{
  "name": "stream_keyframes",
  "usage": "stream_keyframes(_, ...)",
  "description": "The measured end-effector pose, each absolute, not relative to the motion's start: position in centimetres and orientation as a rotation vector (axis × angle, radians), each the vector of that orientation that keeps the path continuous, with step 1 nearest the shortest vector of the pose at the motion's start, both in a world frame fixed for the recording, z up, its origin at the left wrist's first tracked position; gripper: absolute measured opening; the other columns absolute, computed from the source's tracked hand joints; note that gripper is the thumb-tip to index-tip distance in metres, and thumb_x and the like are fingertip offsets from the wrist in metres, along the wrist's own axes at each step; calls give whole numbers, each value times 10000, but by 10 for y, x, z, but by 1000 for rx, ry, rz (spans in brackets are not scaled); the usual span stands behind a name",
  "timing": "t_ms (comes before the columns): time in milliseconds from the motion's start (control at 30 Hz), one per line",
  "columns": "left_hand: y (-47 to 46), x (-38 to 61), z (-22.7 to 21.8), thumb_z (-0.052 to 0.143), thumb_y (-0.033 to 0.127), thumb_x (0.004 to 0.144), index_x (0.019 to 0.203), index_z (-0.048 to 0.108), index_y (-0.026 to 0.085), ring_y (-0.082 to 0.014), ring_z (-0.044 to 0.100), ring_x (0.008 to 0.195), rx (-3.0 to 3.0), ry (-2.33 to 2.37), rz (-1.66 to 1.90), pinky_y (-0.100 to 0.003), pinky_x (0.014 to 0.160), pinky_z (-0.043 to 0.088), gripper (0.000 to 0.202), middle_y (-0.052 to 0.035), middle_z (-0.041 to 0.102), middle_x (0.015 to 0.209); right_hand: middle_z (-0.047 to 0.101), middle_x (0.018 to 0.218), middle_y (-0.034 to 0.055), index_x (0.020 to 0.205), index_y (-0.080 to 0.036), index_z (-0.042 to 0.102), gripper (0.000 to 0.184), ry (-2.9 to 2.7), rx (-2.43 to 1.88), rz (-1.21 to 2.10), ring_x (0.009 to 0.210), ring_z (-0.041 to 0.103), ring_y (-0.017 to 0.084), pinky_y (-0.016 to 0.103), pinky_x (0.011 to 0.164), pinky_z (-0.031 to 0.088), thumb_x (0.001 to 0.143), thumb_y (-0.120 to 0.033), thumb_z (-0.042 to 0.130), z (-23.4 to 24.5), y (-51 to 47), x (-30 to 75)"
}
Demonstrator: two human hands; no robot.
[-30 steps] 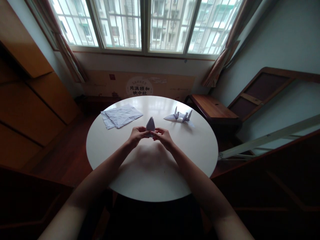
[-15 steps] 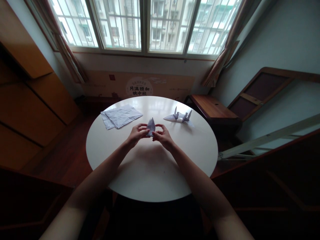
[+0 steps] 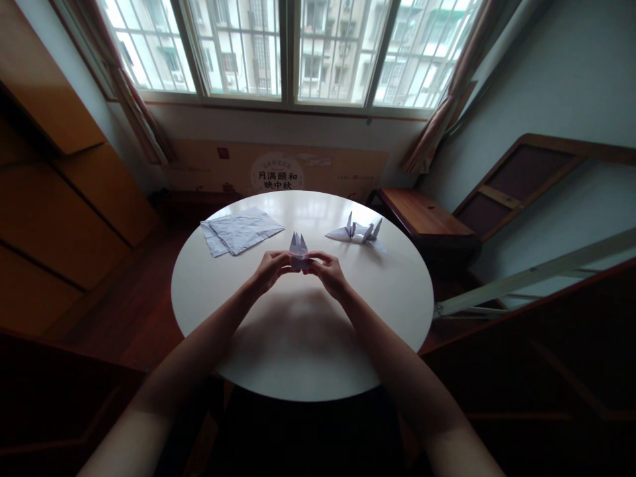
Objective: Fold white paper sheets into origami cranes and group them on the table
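Observation:
Both my hands meet above the middle of a round white table (image 3: 248,358). My left hand (image 3: 271,267) and my right hand (image 3: 328,270) pinch a small folded piece of pale paper (image 3: 298,246) from either side; two short points of it stick up between my fingertips. A finished paper crane (image 3: 358,230) rests on the table behind and to the right of my hands. A loose stack of flat pale paper sheets (image 3: 241,230) lies at the back left of the table.
A barred window (image 3: 293,50) with curtains fills the far wall, with a printed cardboard box (image 3: 278,171) under it. Wooden cabinets (image 3: 64,199) stand on the left. A low wooden bench (image 3: 420,215) and a leaning framed panel (image 3: 527,175) are on the right.
The folded paper first stood as a single tall tip, was turned between my fingers, and now sits lower showing two short points. My hands stayed in nearly the same place.

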State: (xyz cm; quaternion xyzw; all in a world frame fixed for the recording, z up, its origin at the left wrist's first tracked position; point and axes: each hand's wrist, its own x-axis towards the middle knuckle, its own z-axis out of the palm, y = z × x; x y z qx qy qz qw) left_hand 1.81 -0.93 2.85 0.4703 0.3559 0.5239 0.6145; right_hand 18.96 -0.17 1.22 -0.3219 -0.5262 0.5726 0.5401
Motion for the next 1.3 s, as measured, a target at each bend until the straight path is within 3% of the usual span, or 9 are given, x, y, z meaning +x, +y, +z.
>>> stream_keyframes(100,-11,18,31,739,406,699,762,747,81,-214,680,709,1066,838,1190,-378,733,552,331,-120,724,768,641,1003,52,784,-183,756,184,-1255,-760,1348,671,621,120,330,676,568,697,-340,715,13,-3,190)
stream_keyframes(300,-11,21,29,863,238,551,955,726,99,-206,684,800,1027,880,1244,-385,810,542,449,-106,732,910,620,971,64,778,-170,744,356,-1243,-833,1322,714,628,149,336,650,564,683,-513,738,15,-3,189)
stream_keyframes(400,-9,20,26,880,195,517,1006,717,112,-214,684,874,1041,840,1256,-382,862,526,523,-111,723,1004,610,972,51,778,-180,736,349,-1293,-828,1265,761,635,165,336,680,561,598,-468,814,15,-3,189)
stream_keyframes(567,-6,18,23,880,175,519,1067,706,126,-268,682,949,1114,785,1261,-433,901,514,577,-136,703,1108,641,821,15,933,-208,682,421,-1320,-856,1251,717,625,158,310,652,547,603,-428,822,15,-5,189)
stream_keyframes(700,-6,20,22,878,191,524,1096,699,128,-283,680,965,1157,831,1273,-452,894,525,602,-145,697,1124,657,853,30,863,-188,649,418,-1265,-910,1208,725,622,156,298,628,550,639,-519,772,14,-3,186)
stream_keyframes(867,-7,24,20,863,235,560,1115,692,130,-304,653,1036,1241,893,1339,-441,879,546,591,-145,675,1164,614,757,0,743,-178,577,495,-1103,-1004,1220,656,615,146,309,610,554,547,-571,807,7,1,186)
stream_keyframes(1000,-8,25,19,859,273,582,1120,684,133,-269,676,969,1275,910,1341,-412,870,553,584,-136,662,1188,621,712,19,712,-158,609,474,-1161,-1003,1263,659,633,168,344,659,558,583,-576,792,3,1,186)
stream_keyframes(1100,-7,24,18,844,325,618,1114,683,128,-243,685,910,1280,944,1338,-376,831,562,558,-135,671,1159,613,783,32,691,-157,637,439,-1259,-959,1169,677,638,165,323,645,556,579,-545,809,3,1,185)
stream_keyframes(1300,-3,25,11,856,328,605,1107,687,129,-202,693,805,1136,911,1342,-366,786,575,566,-118,683,1133,586,763,18,616,-165,592,450,-1283,-948,1154,666,622,152,303,624,551,545,-546,820,5,1,184)
